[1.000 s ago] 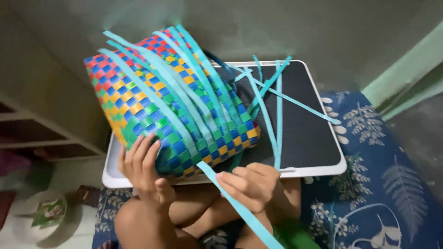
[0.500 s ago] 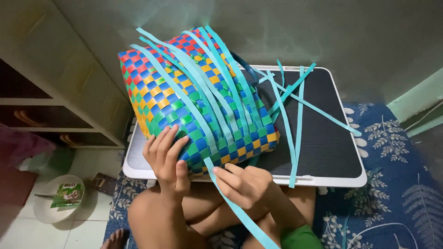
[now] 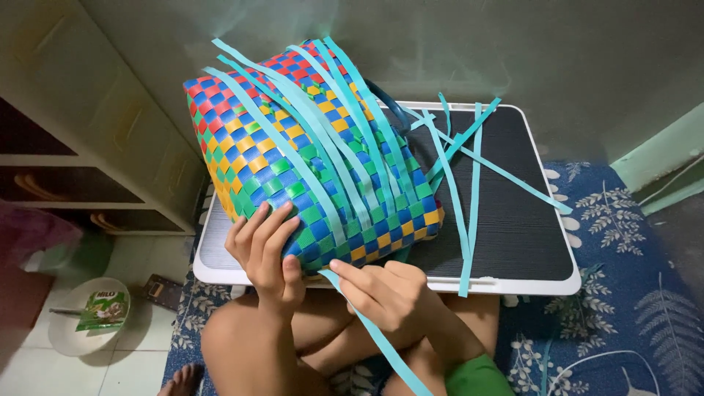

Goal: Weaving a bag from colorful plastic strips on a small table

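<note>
Multicoloured checkered woven basket (image 3: 293, 169) lies tilted on its side; loose teal strips (image 3: 455, 183) trail off it.

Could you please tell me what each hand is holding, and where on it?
The left hand grips the woven basket at its near lower edge; the right hand pinches a light-blue strip beside that edge.
</note>
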